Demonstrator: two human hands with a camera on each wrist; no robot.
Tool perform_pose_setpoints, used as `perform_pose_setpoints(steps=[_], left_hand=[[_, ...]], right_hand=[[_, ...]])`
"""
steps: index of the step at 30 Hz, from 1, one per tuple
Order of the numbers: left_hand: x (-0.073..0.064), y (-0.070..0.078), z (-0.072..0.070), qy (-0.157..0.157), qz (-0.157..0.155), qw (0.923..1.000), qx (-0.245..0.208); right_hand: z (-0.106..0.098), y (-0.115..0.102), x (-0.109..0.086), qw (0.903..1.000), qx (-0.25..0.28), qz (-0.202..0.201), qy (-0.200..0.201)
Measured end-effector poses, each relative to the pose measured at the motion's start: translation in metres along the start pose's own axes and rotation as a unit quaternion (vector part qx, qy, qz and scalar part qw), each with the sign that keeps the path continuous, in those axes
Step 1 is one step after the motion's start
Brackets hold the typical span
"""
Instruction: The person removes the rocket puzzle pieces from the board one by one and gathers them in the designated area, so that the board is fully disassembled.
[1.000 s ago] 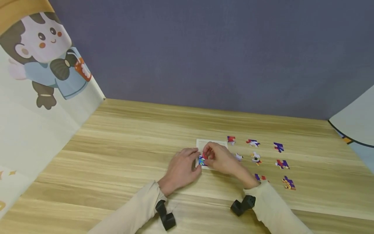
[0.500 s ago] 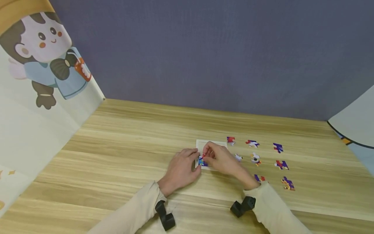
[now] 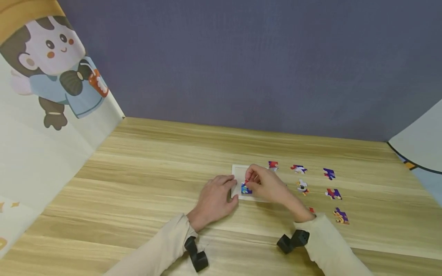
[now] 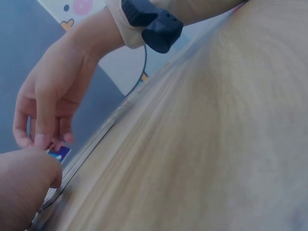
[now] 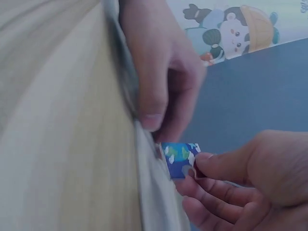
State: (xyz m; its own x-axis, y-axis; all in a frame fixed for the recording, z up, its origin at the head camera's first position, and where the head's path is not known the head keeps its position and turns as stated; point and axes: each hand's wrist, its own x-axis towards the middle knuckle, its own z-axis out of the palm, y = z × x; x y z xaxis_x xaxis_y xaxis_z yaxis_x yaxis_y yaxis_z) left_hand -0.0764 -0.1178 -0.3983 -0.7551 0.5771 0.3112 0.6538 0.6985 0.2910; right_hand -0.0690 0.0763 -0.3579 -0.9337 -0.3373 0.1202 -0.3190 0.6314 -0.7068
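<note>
My right hand (image 3: 271, 186) pinches a puzzle piece (image 3: 246, 189) between thumb and fingers, over the left part of a white puzzle frame (image 3: 240, 166). In the right wrist view the piece (image 5: 178, 155) is dark blue with a green and blue globe, and it is tilted up from the frame. My left hand (image 3: 215, 197) rests at the frame's left edge, its fingertips and thumb touching the border. The left wrist view shows the right hand (image 4: 53, 91) above, with a corner of the piece (image 4: 62, 153) beyond the left hand (image 4: 26, 190). The right hand hides part of the frame.
Loose puzzle pieces lie right of the frame, among them a red one (image 3: 273, 165), a white bird-like one (image 3: 302, 186), a purple one (image 3: 329, 173) and a yellow-purple one (image 3: 341, 216). The wooden table (image 3: 155, 165) meets a dark wall (image 3: 241, 69) behind.
My right hand has shifted a little right with the puzzle piece, away from the frame's left border. It now covers some loose pieces. My left hand has stayed in place.
</note>
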Motion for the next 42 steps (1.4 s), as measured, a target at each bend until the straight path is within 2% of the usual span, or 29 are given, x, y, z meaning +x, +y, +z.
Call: perform_pose_setpoints(steps=[8,14,20,32,38,42], left_hand=[[0.001,0.002,0.001,-0.005,-0.008,0.9999,-0.007],[0.000,0.002,0.000,-0.012,-0.011,0.9998,-0.007],[0.000,0.002,0.000,-0.012,-0.009,0.9999,-0.007],[0.001,0.001,0.000,0.000,-0.001,1.0000,-0.010],[0.001,0.001,0.001,-0.001,0.001,1.0000,-0.009],[0.001,0.001,0.001,0.003,0.003,1.0000,-0.007]], right_hand=[[-0.020,0.003,-0.012,0.9996,-0.005,0.023,0.017],[-0.028,0.011,-0.027,0.9990,-0.005,0.031,0.032],[-0.034,0.021,-0.038,0.9984,0.005,0.049,0.028],[-0.055,0.030,-0.047,0.9951,0.044,0.082,-0.034],[-0.058,0.038,-0.049,0.9943,0.040,0.073,-0.065],[-0.057,0.040,-0.048,0.9891,0.070,0.078,-0.103]])
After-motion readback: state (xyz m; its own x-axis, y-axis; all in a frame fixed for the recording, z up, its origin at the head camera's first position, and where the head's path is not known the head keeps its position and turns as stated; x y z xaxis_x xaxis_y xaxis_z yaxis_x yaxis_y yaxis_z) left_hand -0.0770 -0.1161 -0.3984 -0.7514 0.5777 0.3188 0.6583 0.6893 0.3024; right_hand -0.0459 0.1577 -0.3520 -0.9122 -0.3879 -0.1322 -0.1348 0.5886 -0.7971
